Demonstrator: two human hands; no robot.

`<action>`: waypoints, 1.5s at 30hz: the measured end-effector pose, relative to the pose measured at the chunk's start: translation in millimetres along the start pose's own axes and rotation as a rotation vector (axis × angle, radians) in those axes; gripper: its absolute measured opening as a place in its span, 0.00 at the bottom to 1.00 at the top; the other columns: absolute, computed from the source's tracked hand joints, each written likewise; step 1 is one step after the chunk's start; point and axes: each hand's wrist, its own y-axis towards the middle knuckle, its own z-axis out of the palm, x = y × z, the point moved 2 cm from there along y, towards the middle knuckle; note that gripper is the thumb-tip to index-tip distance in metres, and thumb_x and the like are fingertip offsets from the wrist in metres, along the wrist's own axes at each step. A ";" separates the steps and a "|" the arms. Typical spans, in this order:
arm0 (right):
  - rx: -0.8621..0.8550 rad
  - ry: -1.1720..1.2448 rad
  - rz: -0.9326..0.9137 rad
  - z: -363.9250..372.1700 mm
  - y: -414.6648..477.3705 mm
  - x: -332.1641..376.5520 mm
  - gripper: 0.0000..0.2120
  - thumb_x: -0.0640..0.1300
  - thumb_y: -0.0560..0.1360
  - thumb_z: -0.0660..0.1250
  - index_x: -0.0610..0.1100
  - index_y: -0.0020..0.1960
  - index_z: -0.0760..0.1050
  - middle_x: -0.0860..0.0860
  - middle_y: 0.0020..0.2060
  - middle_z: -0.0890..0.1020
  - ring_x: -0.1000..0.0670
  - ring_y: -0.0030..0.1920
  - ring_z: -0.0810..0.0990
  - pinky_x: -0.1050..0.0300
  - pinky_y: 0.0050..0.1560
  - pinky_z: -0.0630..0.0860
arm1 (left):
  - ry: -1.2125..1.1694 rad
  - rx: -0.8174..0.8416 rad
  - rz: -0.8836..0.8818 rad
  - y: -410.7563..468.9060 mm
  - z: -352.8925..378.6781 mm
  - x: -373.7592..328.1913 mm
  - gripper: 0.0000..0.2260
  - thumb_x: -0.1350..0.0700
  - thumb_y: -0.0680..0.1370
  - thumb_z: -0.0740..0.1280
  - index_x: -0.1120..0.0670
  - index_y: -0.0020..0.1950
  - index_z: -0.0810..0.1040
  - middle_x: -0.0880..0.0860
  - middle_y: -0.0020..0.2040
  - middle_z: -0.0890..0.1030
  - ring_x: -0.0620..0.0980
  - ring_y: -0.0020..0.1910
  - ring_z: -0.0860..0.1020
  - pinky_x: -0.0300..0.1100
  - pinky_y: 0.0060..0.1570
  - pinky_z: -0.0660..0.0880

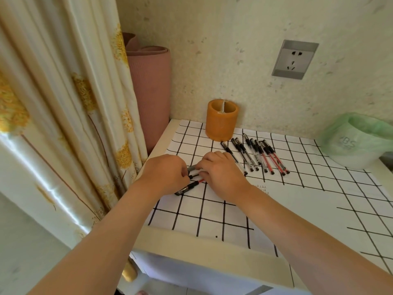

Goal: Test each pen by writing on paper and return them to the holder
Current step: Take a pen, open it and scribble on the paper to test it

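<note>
An orange cylindrical pen holder [221, 121] stands at the back of the table against the wall. To its right, several capped pens [258, 155] lie in a row on the grid-patterned cloth. Nearer me, a small bunch of pens [191, 184] lies between my hands. My left hand [167, 174] and my right hand [222, 173] both curl around this bunch from either side, fingers pinching the pens. A white paper [297, 196] with small handwritten marks lies just right of my right wrist.
A bin lined with a green bag [359, 141] stands at the table's right back. A rolled pink mat [151, 92] leans in the corner beside a patterned curtain [63, 124]. A wall socket [294, 59] sits above. The table's left edge [153, 150] is close to my left hand.
</note>
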 end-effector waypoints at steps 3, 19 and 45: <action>0.020 0.021 -0.011 -3.2 -2.6 -1.6 0.07 0.47 0.79 0.65 0.50 0.54 0.80 0.53 0.49 0.79 0.49 0.52 0.76 0.47 0.60 0.69 | -0.021 -0.069 0.020 0.1 -4.4 -4.8 0.09 0.47 0.77 0.65 0.42 0.50 0.84 0.44 0.42 0.82 0.44 0.41 0.77 0.37 0.31 0.66; 0.101 0.012 0.089 -65.9 -49.6 -32.9 0.13 0.50 0.80 0.63 0.51 0.63 0.72 0.54 0.54 0.78 0.51 0.49 0.79 0.54 0.43 0.74 | -0.448 0.077 0.150 3.8 -8.6 -62.7 0.04 0.47 0.78 0.69 0.43 0.52 0.81 0.42 0.44 0.81 0.41 0.44 0.78 0.45 0.49 0.79; 0.166 0.006 0.171 -75.2 -116.6 -77.1 0.10 0.52 0.81 0.58 0.48 0.47 0.74 0.55 0.37 0.74 0.51 0.35 0.72 0.54 0.36 0.70 | -0.391 0.231 0.389 19.5 19.9 -139.1 0.04 0.50 0.76 0.72 0.42 0.49 0.82 0.39 0.42 0.81 0.39 0.43 0.78 0.43 0.48 0.78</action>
